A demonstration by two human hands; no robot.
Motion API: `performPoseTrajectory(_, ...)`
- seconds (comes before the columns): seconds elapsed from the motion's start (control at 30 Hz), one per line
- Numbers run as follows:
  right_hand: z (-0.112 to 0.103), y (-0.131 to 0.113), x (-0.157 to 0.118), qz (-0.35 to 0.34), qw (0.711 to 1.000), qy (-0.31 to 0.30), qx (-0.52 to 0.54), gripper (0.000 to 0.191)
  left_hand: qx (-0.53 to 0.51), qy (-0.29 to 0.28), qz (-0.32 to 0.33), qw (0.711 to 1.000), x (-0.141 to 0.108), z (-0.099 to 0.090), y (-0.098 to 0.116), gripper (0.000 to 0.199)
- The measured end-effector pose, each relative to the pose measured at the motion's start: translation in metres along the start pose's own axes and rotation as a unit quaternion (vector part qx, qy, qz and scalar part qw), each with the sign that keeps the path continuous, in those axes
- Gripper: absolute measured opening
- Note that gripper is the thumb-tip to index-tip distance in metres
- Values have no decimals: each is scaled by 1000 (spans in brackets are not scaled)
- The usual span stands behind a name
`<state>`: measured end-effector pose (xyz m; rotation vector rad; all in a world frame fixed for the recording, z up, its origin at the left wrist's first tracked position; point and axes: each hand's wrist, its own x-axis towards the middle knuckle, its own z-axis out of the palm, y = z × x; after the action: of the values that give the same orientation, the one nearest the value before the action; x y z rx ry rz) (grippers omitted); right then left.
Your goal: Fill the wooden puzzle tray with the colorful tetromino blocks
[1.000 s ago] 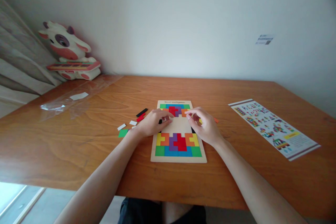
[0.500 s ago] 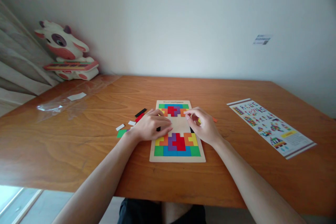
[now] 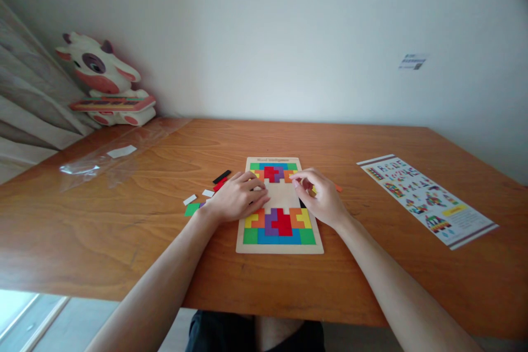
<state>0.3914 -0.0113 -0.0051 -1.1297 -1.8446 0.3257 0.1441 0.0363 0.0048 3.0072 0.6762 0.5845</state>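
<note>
A wooden puzzle board [image 3: 279, 250] lies in front of me, with coloured block pieces fitted at its far and near ends. Bare wood shows across its middle. My left hand [image 3: 239, 196] lies over the board's left side, fingers stretched out flat and close together, covering what is beneath. Above the right side, my right hand [image 3: 319, 198] is closed in a pinch, thumb near the forefinger; anything between the tips is too small to make out. A black piece [image 3: 302, 203] shows beside the right hand. In the near half sits a red piece [image 3: 284, 224].
Loose pieces lie left of the board, among them a black bar [image 3: 221, 177], a white piece [image 3: 190, 199] and a green piece [image 3: 192, 209]. An instruction sheet [image 3: 427, 201] is at right. A plastic bag [image 3: 119, 162] and a cow toy keyboard [image 3: 111, 103] stand back left.
The fingers of my left hand have drawn together, and the black spot seen between them is now covered. My right hand has stayed almost still.
</note>
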Motion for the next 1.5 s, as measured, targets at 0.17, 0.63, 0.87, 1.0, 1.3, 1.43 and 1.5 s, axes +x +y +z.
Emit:
performPoseTrajectory(0.17,2,2,0,2,1000,-8,1,10,7,-2,-25,1000,0,3,-2,29)
performPoseTrajectory(0.63,2,3,-2,5,1000,-18,-8,10,-1,-30,-44,999,-3,4,-3,36)
performPoseTrajectory(0.87,3,7,-3,4,999,-36,-20,13,33,-7,-88,996,-7,-5,-10,34)
performPoseTrajectory(1.0,2,7,-3,10,999,-37,-21,13,96,-15,-184,978,-26,-19,-32,27)
performPoseTrajectory(1.3,2,6,-3,0,999,-41,-26,13,57,-50,-243,967,-53,-33,-54,35)
performPoseTrajectory(1.43,2,5,-3,-3,999,-43,-29,13,61,-49,-264,961,-52,-35,-52,33)
performPoseTrajectory(1.5,1,5,-3,-5,999,-45,-29,13,63,-47,-274,959,-52,-37,-52,31)
